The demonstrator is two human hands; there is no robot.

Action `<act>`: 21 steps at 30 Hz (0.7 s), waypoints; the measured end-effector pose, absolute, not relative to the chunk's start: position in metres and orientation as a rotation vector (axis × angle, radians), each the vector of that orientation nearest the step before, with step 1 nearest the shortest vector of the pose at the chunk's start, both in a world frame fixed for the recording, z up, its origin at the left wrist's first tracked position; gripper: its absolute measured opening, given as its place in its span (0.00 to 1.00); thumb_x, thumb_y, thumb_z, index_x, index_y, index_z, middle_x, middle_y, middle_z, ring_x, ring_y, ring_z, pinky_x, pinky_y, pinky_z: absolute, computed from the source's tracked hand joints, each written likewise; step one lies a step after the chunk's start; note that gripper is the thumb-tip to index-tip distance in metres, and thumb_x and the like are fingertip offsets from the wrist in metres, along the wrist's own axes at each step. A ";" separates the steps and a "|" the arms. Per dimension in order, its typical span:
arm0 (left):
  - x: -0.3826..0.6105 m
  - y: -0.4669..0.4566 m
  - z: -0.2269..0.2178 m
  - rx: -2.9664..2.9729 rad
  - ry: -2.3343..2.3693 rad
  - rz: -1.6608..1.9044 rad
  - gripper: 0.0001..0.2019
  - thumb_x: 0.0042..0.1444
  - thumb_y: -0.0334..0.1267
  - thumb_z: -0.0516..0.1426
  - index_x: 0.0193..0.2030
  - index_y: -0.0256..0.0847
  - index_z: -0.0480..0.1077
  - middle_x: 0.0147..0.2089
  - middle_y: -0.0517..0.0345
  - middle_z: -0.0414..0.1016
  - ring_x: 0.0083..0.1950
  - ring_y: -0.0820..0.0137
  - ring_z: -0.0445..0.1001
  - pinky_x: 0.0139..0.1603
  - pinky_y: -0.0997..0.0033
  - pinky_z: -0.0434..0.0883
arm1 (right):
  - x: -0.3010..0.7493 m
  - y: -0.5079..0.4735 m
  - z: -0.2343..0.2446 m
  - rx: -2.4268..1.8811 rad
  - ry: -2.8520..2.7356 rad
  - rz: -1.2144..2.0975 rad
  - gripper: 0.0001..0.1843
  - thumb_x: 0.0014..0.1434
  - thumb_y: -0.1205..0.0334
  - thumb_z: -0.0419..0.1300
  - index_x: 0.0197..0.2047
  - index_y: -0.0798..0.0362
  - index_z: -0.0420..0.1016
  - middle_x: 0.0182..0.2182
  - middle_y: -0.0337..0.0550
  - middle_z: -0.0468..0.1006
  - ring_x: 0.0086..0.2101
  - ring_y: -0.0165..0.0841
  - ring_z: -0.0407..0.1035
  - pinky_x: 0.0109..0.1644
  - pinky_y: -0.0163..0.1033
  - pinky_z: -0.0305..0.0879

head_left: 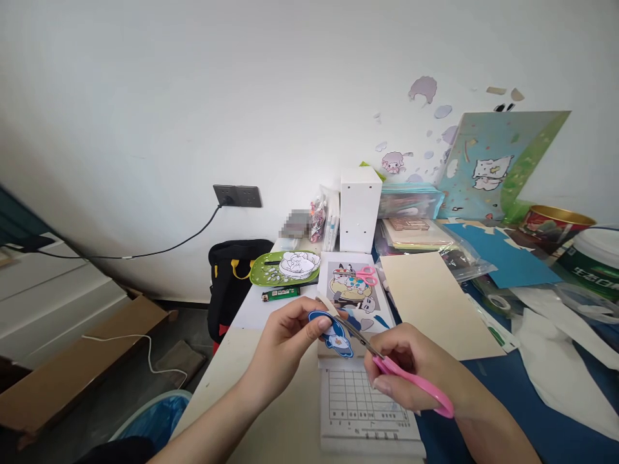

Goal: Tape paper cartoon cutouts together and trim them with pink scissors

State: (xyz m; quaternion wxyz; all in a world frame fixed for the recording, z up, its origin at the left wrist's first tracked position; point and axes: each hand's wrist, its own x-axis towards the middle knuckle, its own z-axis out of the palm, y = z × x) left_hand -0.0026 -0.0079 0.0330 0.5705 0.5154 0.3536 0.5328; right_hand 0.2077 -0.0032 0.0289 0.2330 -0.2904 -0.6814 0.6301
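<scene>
Clock centred on the paper cut-out, 12 toward the wall.

Grip: our left grip (294, 328) is pinched, thumb over fingers, on the blue-edged paper cut-out (338, 339), raised above the table (232, 380). Our right grip (401, 364), at 4 o'clock, is curled around the pink-handled scissors (428, 385); their blades point to 10 and meet the cut-out's upper edge. We cannot tell how far the blades are parted. A pale paper strip (329, 304) stands up at 11 by the left fingertips.

Handling (judged): the cut-out is very light, thin and bendable, likely to crease or tear at narrow parts. Best hold: a flat pinch on its broad body, thumb well back from the blades. The scissors are stiff; hold by the loops.

Edges and room: a grid-printed sheet (358, 399) lies at 5 to 6, below the right grip. At 1, the illustrated sheet (333, 306) carries a second pair of scissors (367, 276). The green tray (261, 274) sits between 10 and 11; a cream card (438, 303) at 2 to 3. The table's left edge drops away at 8 to 9, a lined bin (155, 412) beyond at 8. We judge that the left wrist has most room toward 7; toward 12, the white box (360, 209) limits reach.
</scene>
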 end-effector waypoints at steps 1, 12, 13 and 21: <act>-0.002 -0.008 0.033 1.204 0.825 1.239 0.05 0.52 0.35 0.62 0.28 0.39 0.73 0.29 0.58 0.79 0.31 0.73 0.74 0.35 0.77 0.72 | 0.207 -0.003 0.028 -0.797 -1.866 1.743 0.04 0.49 0.66 0.60 0.26 0.57 0.70 0.20 0.34 0.63 0.20 0.23 0.54 0.21 0.29 0.51; 0.000 -0.012 0.029 1.231 0.767 1.215 0.05 0.54 0.32 0.61 0.27 0.40 0.74 0.28 0.61 0.75 0.39 0.70 0.77 0.40 0.74 0.72 | 0.199 -0.001 0.023 -0.774 -1.857 1.772 0.04 0.47 0.67 0.58 0.23 0.57 0.68 0.17 0.32 0.61 0.18 0.22 0.53 0.20 0.29 0.50; 0.000 -0.012 0.029 1.239 0.770 1.214 0.05 0.54 0.32 0.61 0.28 0.40 0.74 0.28 0.61 0.75 0.39 0.70 0.77 0.41 0.74 0.72 | 0.199 -0.001 0.023 -0.775 -1.853 1.779 0.04 0.48 0.67 0.58 0.23 0.57 0.68 0.17 0.32 0.61 0.17 0.22 0.53 0.20 0.29 0.50; -0.002 -0.011 0.029 1.257 0.785 1.195 0.05 0.54 0.33 0.60 0.28 0.39 0.73 0.29 0.60 0.76 0.39 0.69 0.77 0.40 0.74 0.72 | 0.201 -0.002 0.027 -0.779 -1.787 1.859 0.03 0.48 0.69 0.58 0.24 0.57 0.68 0.16 0.31 0.60 0.16 0.21 0.52 0.17 0.28 0.49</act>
